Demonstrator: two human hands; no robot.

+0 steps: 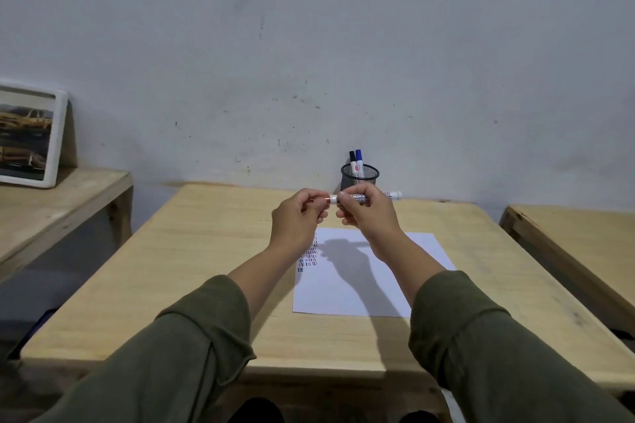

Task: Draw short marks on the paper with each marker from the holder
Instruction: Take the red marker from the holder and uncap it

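I hold a white marker [357,198] level above the table, its body gripped by my right hand [367,213]. My left hand [299,216] pinches the marker's left end, where a red cap [329,199] shows between the fingers. Whether the cap is on or off I cannot tell. Below lies a white sheet of paper [364,285] with rows of short dark and red marks [309,256] near its left edge. A black mesh holder [359,175] stands by the wall with a black marker [353,161] and a blue marker [359,160] in it.
The light wooden table [192,268] fills the middle. A second wooden table at the left [51,203] carries a framed picture [29,137] leaning on the wall. Another table edge [567,237] shows at the right. The wall is close behind the holder.
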